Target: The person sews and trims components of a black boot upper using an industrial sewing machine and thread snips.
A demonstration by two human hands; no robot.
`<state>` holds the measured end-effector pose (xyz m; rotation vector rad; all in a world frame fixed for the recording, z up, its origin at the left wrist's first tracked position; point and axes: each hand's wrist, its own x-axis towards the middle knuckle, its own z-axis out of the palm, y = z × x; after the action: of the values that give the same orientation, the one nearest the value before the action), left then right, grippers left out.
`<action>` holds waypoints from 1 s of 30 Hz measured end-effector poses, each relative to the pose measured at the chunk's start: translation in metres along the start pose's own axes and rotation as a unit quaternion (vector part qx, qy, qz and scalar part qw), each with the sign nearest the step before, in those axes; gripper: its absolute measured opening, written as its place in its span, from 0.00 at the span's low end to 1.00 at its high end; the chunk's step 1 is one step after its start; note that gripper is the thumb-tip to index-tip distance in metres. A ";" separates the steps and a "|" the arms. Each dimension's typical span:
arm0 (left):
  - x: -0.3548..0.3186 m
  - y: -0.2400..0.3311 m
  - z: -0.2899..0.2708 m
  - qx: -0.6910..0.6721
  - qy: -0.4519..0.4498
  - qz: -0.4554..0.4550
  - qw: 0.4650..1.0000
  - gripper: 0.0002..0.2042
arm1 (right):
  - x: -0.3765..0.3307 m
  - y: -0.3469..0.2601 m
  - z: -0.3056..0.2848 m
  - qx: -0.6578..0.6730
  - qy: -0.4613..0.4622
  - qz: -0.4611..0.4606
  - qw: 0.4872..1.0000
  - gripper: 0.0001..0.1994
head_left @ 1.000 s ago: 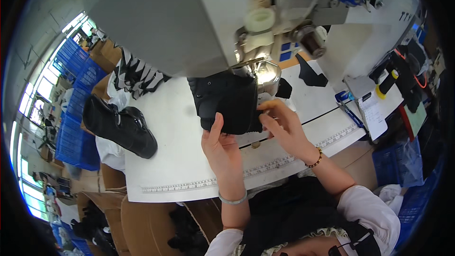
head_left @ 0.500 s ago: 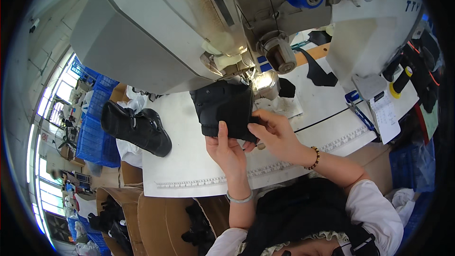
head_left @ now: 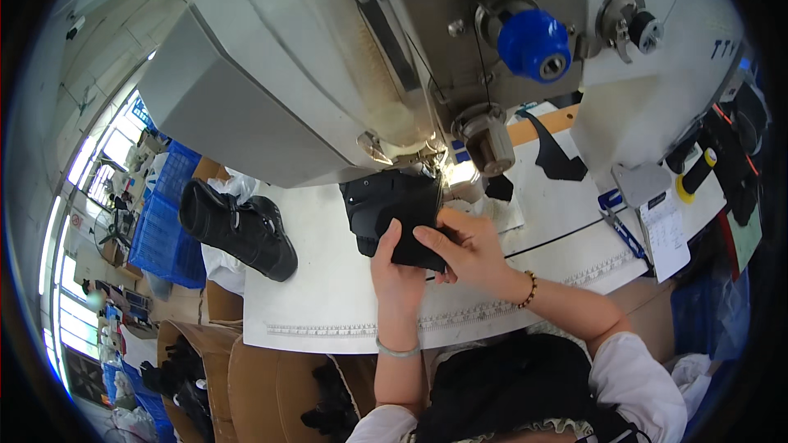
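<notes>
A black shoe upper [head_left: 392, 212] lies under the lit needle area of a sewing machine [head_left: 271, 74], its far edge hidden beneath the machine head. My left hand [head_left: 397, 279] grips its near edge, thumb on top and fingers beneath. At the near right part, my right hand [head_left: 478, 256] holds the same upper, its thumb pressed onto the top face and its other fingers partly hidden along the right edge. A finished-looking black lace-up boot [head_left: 238, 230] lies on its side on the white table [head_left: 328, 295], left of the upper.
Black cut pieces [head_left: 558, 152] lie behind the needle area. A blue cutter [head_left: 621, 226], a written-on card [head_left: 663, 234] and a yellow-based thread spool [head_left: 696, 175] are at the right. A measuring tape strip [head_left: 492, 309] runs along the near edge. Cardboard boxes [head_left: 271, 385] and blue crates [head_left: 168, 226] stand left.
My right hand has shifted from the upper's right corner so its thumb now lies farther left on the top face. Both hands still hold the upper. The whole view has tilted slightly.
</notes>
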<state>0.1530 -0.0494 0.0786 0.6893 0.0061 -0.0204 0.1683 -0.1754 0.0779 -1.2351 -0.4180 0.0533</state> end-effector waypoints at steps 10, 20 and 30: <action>0.013 -0.012 -0.004 0.027 0.094 0.093 0.991 0.16 | 0.001 0.003 -0.001 -0.008 0.015 0.011 1.000 0.12; 0.001 -0.020 0.017 -0.005 0.101 0.076 0.992 0.13 | -0.001 0.001 -0.006 -0.004 0.030 0.015 0.999 0.11; -0.015 -0.032 0.039 -0.017 0.085 0.048 0.995 0.13 | -0.002 -0.011 -0.016 0.039 0.026 0.058 0.997 0.10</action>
<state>0.1374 -0.0991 0.0887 0.6545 0.1366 0.1310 0.1695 -0.1939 0.0833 -1.1796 -0.2951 0.1357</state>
